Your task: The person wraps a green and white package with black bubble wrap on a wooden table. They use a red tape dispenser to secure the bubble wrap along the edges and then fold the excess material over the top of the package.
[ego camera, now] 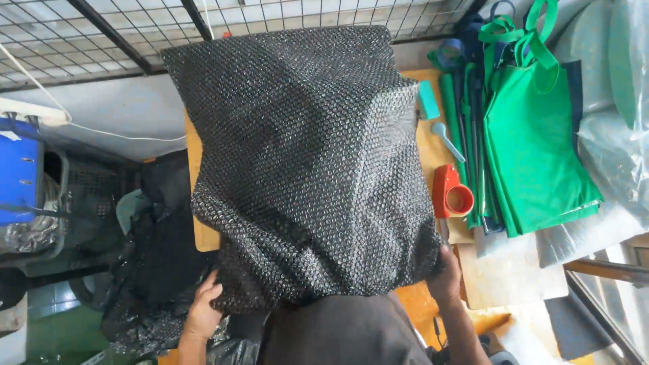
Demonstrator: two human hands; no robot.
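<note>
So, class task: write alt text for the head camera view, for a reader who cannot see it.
Two bare hands, left hand and right hand, grip the near corners of a large black bubble wrap sheet spread over a wooden table. Beside it lie a red tape dispenser and stacked green tote bags.

Left hand (203, 307) low at left, fingers curled closed, right hand (446, 274) raised at right, fingers clenched, forearms apart

Single head-worn view, looking steeply down, close over the wooden table (433, 145)
</note>
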